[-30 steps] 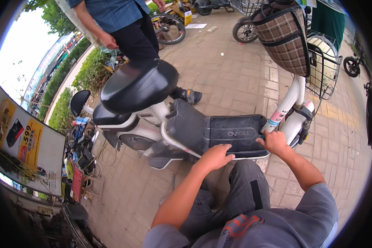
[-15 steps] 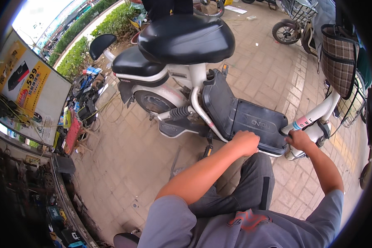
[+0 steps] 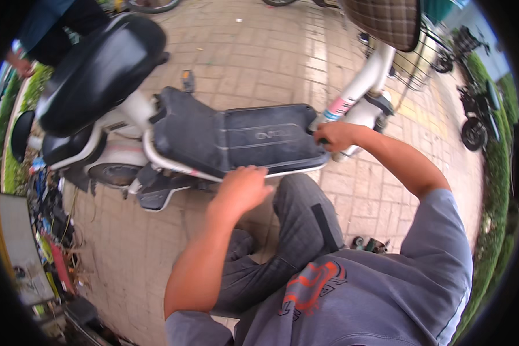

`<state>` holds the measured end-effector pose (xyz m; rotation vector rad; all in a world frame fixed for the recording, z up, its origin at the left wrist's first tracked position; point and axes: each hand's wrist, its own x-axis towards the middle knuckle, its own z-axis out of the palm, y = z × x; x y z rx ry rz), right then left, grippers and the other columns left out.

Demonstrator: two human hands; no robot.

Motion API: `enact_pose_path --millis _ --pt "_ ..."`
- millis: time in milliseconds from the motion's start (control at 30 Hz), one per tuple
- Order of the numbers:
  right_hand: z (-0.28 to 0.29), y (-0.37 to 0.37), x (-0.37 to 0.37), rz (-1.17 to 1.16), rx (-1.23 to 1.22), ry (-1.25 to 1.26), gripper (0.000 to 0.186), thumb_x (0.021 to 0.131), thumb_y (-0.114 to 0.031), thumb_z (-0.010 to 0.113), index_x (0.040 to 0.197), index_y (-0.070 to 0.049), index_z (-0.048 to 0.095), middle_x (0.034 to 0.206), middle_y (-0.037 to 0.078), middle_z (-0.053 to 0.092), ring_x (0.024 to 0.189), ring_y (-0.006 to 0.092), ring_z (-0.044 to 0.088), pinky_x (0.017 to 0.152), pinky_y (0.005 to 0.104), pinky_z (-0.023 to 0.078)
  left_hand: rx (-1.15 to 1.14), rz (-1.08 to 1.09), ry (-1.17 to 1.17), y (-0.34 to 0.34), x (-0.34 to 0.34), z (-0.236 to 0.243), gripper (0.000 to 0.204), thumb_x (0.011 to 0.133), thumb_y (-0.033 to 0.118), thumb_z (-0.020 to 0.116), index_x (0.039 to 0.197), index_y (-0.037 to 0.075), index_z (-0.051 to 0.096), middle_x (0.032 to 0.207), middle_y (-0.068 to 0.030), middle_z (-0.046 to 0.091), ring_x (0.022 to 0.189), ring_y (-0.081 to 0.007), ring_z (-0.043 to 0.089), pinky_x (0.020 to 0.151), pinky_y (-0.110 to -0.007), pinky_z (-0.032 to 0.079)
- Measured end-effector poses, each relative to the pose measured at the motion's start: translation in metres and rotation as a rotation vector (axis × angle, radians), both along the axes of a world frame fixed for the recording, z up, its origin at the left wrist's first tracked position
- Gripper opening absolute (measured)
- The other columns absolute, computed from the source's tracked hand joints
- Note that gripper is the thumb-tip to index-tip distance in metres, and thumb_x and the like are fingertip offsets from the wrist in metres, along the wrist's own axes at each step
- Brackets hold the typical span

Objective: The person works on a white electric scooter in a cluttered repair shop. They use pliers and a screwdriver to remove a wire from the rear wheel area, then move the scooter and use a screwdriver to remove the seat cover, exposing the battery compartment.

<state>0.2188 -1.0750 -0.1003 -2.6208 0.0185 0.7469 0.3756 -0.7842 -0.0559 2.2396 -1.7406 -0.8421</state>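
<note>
A white electric bike stands across in front of me, with a black plastic footboard cover between its seat and its front tube. My left hand is at the near edge of the footboard, by the white frame rail. Its fingers are loosely bent and the thumb stands apart, with nothing seen in it. At the front corner of the footboard, beside the tube, my right hand is closed. A small dark bit shows at its fingers, too little to name. The large black seat rises at the left.
A person's hand shows at the far left behind the seat. A wire basket with a plaid cover hangs over the front wheel. Small dark green parts lie on the paving by my knee. Clutter is piled at the left.
My view has swung to the right, so the bike sits further left in it. The left hand has loosened from a fist and its thumb has come away. The right hand stays at the front corner.
</note>
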Motion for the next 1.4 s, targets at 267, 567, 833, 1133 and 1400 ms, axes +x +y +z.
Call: enact_pose_path --millis 267,567,833,1133,1400 --pt "0.004 0.010 -0.007 -0.115 -0.137 0.035 0.030 0.083 -0.024 0.054 0.106 -0.005 0.060 0.105 0.016 0.057 0.095 0.0356 0.059 0.081 0.0442 0.047 0.060 0.003 0.027 -0.010 -0.006 0.005 0.047 0.084 0.028 0.062 0.121 -0.001 0.055 0.115 -0.0200 0.058 0.109 -0.0348 0.055 0.092 -0.041 0.044" --pt "0.005 0.012 -0.004 -0.414 -0.069 0.037 0.037 0.080 -0.023 0.061 0.111 -0.003 0.056 0.096 0.022 0.062 0.091 0.0392 0.060 0.080 0.0437 0.047 0.060 0.007 0.038 -0.009 -0.007 0.008 0.047 0.083 0.027 0.062 0.119 -0.002 0.055 0.115 -0.0201 0.059 0.108 -0.0357 0.055 0.092 -0.042 0.044" --pt "0.017 -0.010 -0.004 0.112 -0.085 0.069 0.046 0.081 -0.021 0.061 0.123 -0.005 0.050 0.097 0.026 0.061 0.096 0.0398 0.059 0.083 0.0449 0.046 0.063 -0.004 0.025 -0.009 -0.007 0.006 0.047 0.084 0.028 0.061 0.120 -0.002 0.054 0.116 -0.0199 0.059 0.108 -0.0352 0.055 0.093 -0.042 0.044" --pt "0.017 0.013 0.003 -0.042 -0.222 0.093 0.038 0.085 -0.023 0.055 0.121 -0.010 0.055 0.118 0.015 0.051 0.106 0.0355 0.054 0.088 0.0434 0.045 0.060 0.000 0.022 -0.005 -0.006 0.006 0.048 0.084 0.028 0.061 0.121 -0.002 0.054 0.116 -0.0204 0.059 0.109 -0.0352 0.055 0.093 -0.042 0.044" --pt "0.006 0.012 -0.004 -0.266 -0.198 -0.013 0.035 0.085 -0.027 0.054 0.114 -0.008 0.057 0.115 0.014 0.053 0.102 0.0338 0.057 0.084 0.0436 0.047 0.058 -0.004 0.010 -0.007 -0.008 0.006 0.047 0.085 0.029 0.061 0.120 -0.002 0.054 0.115 -0.0200 0.059 0.107 -0.0350 0.056 0.093 -0.041 0.044"
